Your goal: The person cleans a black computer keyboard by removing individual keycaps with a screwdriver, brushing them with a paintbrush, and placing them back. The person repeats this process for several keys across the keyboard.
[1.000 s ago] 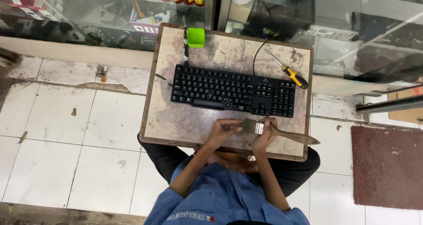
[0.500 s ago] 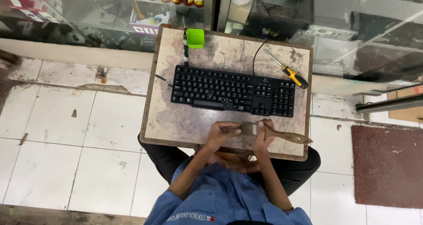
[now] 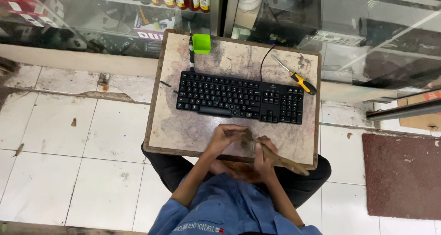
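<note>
Left hand (image 3: 226, 138) and right hand (image 3: 264, 156), at the table's (image 3: 183, 129) near edge just short of the black keyboard (image 3: 240, 97): fingers of both curled and pinched on a wooden-handled brush (image 3: 275, 157) held between them, its handle slanting off toward the table's near right corner. Keyboard: flat across the table's middle, apart from both hands. Beyond the keyboard: yellow-handled screwdriver (image 3: 296, 76) at its far right, green cup (image 3: 201, 43) at its far left by the table's back edge.
</note>
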